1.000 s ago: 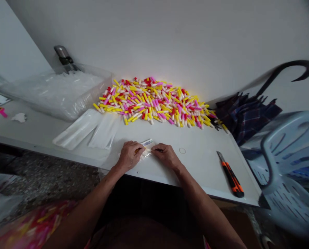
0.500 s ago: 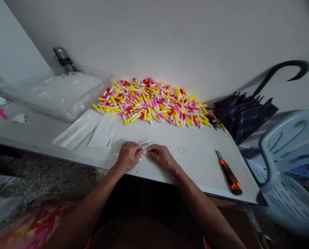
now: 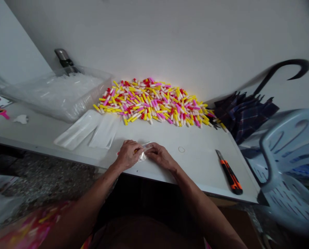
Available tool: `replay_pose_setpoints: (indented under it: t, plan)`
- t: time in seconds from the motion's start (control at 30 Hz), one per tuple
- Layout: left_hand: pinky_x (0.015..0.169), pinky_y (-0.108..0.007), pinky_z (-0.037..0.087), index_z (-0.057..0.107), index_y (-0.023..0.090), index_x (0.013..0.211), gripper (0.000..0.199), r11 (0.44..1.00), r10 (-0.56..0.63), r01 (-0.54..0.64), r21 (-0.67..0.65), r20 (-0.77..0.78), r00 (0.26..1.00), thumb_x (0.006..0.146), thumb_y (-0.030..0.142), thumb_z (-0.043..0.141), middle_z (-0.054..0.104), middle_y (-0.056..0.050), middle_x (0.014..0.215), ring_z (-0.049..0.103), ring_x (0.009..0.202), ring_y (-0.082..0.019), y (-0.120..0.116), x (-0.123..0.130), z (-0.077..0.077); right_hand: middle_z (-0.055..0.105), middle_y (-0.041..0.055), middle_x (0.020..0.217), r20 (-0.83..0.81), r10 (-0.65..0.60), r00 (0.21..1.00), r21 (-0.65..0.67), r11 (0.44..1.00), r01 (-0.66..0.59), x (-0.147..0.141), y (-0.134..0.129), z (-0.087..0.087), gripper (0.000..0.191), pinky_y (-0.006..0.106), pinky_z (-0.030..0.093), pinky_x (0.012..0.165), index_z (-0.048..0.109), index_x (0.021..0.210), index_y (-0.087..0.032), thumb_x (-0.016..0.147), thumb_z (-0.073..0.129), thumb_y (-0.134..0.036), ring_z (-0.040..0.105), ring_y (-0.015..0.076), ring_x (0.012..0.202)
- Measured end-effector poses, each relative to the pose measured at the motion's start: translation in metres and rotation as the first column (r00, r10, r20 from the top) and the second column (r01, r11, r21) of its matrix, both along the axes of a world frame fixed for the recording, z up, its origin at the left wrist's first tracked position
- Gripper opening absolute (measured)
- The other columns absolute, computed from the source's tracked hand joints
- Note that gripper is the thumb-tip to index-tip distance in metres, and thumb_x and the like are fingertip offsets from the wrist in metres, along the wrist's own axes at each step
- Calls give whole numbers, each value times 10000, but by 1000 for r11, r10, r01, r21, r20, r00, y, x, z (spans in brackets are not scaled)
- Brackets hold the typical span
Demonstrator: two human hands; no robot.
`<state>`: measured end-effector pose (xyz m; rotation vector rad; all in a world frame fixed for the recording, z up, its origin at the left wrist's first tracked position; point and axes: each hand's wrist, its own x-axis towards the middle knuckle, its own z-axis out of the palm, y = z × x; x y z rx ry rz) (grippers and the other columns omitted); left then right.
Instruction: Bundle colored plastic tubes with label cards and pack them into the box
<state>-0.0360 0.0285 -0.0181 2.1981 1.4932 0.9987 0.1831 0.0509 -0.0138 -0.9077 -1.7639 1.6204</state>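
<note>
Close together at the table's front edge, both hands work on a small clear plastic bag [image 3: 143, 156]. My left hand [image 3: 129, 154] is closed on the bag's left part, and a bit of yellow and red shows at its fingers, perhaps pieces inside the bag. On the other side, my right hand [image 3: 160, 156] pinches the bag's right edge between thumb and fingers. Most of the bag is hidden under the hands. Beyond them lies a wide heap of small two-tone plastic tubes [image 3: 154, 103] in yellow, red, pink and white.
Flat clear bags [image 3: 78, 130] lie left of the hands, by a large bag-lined bin [image 3: 84, 103]. A rubber band [image 3: 181, 149] and an orange-black utility knife [image 3: 229, 173] lie to the right. An umbrella [image 3: 247, 114] and a blue plastic chair [image 3: 286, 166] stand beyond the table's right edge.
My right fingers have shifted slightly on the bag, and the clear plastic between the hands shows more. The printed patch seen there before is now mostly covered.
</note>
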Motion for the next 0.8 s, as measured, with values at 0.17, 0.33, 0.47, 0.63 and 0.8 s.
replay_pose_setpoints:
  t: [0.17,0.33,0.47,0.63,0.8]
  plan:
    - [869,-411,421,697,232,787,181,998,57,-56,22,-11,998,952,276,636,740,-9,781,655,800,-207,-1,0,-1,767,36,1029,57,13,998,59,998,-17,7,-2,2,481,302,546,789,545,1352,-252,899,708,-274,684,160,829]
    - [862,-410,424,695,236,776,191,998,64,-64,17,-22,998,951,280,634,739,-6,772,649,795,-209,2,3,2,791,40,1014,55,-78,995,167,984,68,5,-10,-6,435,336,560,860,596,1346,-249,922,688,-285,725,183,889]
    - [866,-417,419,693,235,767,195,998,53,-52,23,-39,998,950,247,627,742,-6,775,650,801,-213,1,6,-2,786,27,979,75,-71,995,164,985,58,3,-12,-10,494,328,562,846,600,1412,-261,925,679,-271,722,178,870]
    - [878,-422,415,694,233,772,187,1000,17,-16,15,-71,997,948,228,628,732,0,757,648,793,-212,0,7,-3,772,27,1029,82,28,996,168,985,-42,5,-7,-12,693,342,557,892,470,1579,-286,921,684,-243,716,175,930]
    - [872,-418,420,699,235,777,174,1000,18,-18,11,-65,998,935,214,629,727,-1,766,650,807,-212,-1,6,0,756,53,1146,128,-10,992,269,963,-25,-2,-9,-13,764,396,549,964,408,1622,-313,922,708,-255,711,205,1018]
